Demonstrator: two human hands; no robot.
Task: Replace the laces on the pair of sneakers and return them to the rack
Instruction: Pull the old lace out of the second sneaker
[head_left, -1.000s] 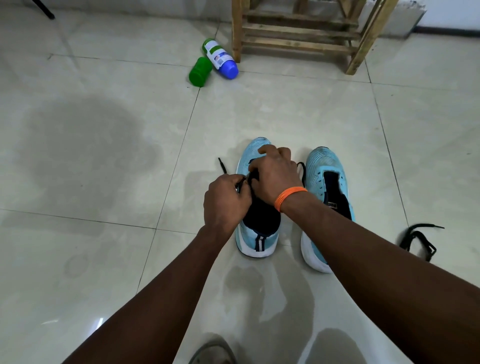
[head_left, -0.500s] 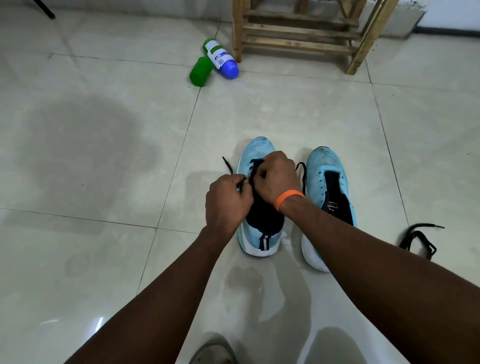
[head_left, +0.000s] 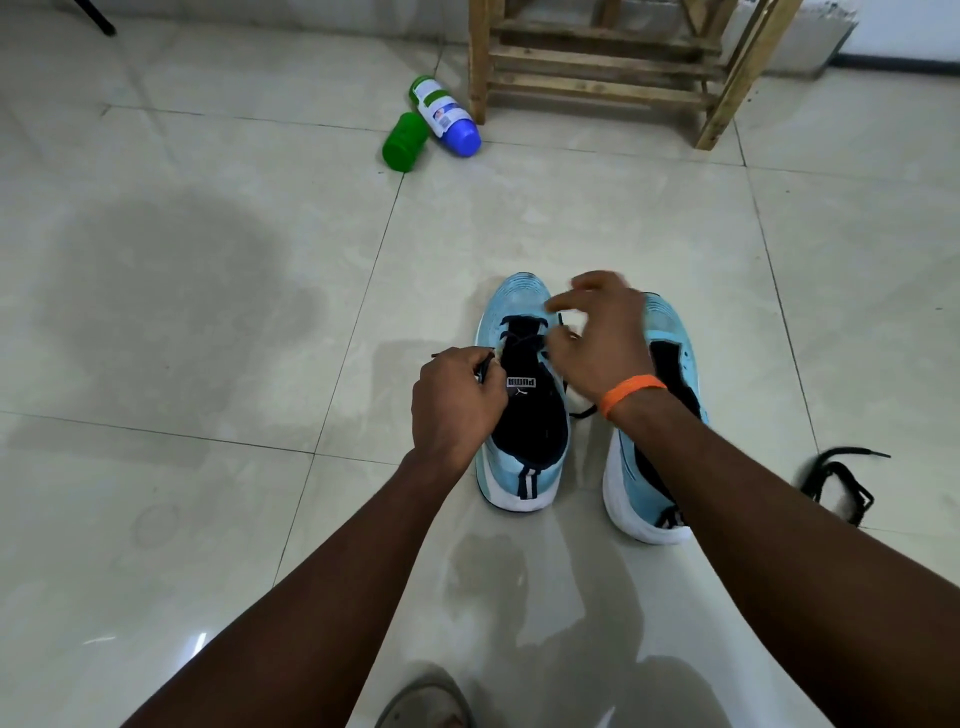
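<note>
The left hand (head_left: 457, 405) pinches an end of the thin black lace (head_left: 522, 340) at 9 o'clock of the left light-blue mesh sneaker (head_left: 519, 304), which stands beside the right light-blue sneaker (head_left: 672, 325) on the pale tiled floor (head_left: 208, 493). The right hand (head_left: 602, 343), blurred, hangs over the left sneaker's eyelets at 2 o'clock, fingers loosely spread; whether it pinches lace, I cannot tell. The wooden slatted rack (head_left: 597, 52) stands at 12 o'clock.

Floor tiles (head_left: 208, 467): were glazed, glossy. Sneakers (head_left: 519, 299): blue knitted cloth, smooth white soles. Rack (head_left: 597, 88): bare rough wood. Green bottle (head_left: 400, 148): shiny plastic. Loose lace (head_left: 836, 478): matt black cloth.
</note>
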